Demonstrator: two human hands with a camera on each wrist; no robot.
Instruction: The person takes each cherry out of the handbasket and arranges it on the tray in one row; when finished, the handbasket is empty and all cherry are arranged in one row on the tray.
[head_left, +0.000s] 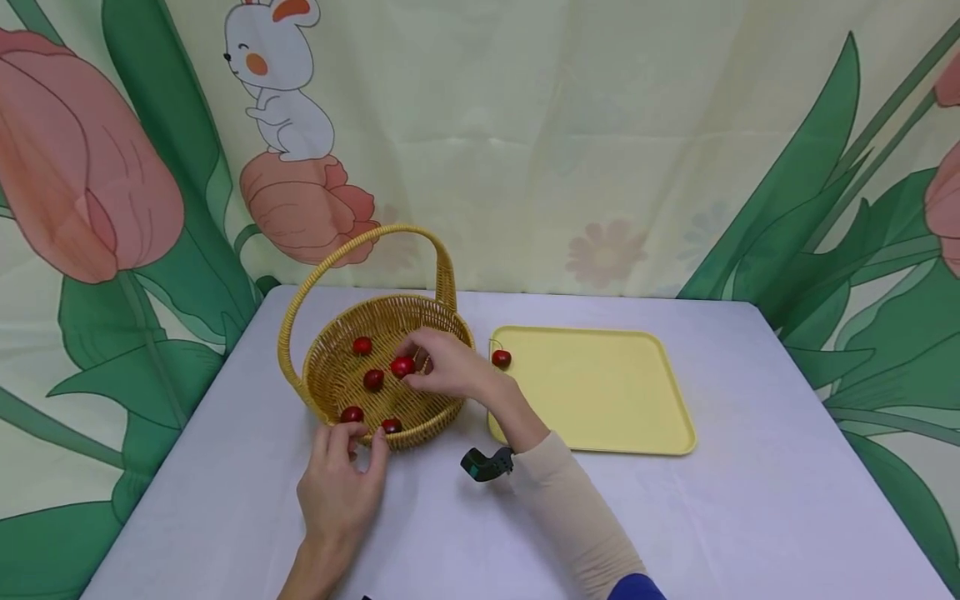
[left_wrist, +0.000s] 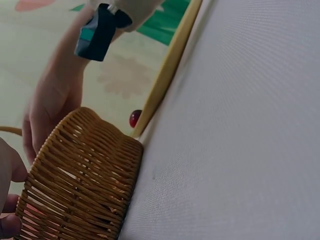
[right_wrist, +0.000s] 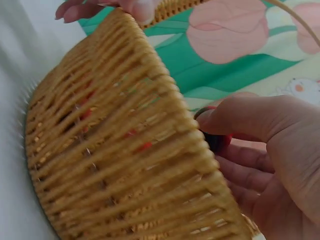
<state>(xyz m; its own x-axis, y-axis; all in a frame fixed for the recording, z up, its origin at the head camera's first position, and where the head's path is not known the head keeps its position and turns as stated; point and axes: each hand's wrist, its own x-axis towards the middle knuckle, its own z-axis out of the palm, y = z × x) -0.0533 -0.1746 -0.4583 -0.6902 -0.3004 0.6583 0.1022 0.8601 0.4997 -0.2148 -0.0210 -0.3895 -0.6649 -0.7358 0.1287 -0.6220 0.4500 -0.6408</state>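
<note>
A round wicker basket (head_left: 420,429) with a tall arched handle stands at the left of the table. Over its inside my right hand (head_left: 444,364) pinches a dark red cherry (head_left: 402,367) between thumb and fingers; the right wrist view also shows this cherry (right_wrist: 216,140) just past the rim. My left hand (head_left: 341,483) holds the basket's near rim, its fingertips at the edge. Several more cherries lie inside, among them one at the back (head_left: 362,345) and one near the middle (head_left: 373,380). In the left wrist view the woven wall (left_wrist: 80,175) hides the contents.
Right of the basket lies a shallow yellow tray (head_left: 592,392). One cherry with a stem (head_left: 501,359) sits at the tray's left edge. A black device (head_left: 486,464) is on the right wrist. Behind the white-covered table (head_left: 750,517) hangs a printed curtain (head_left: 525,167).
</note>
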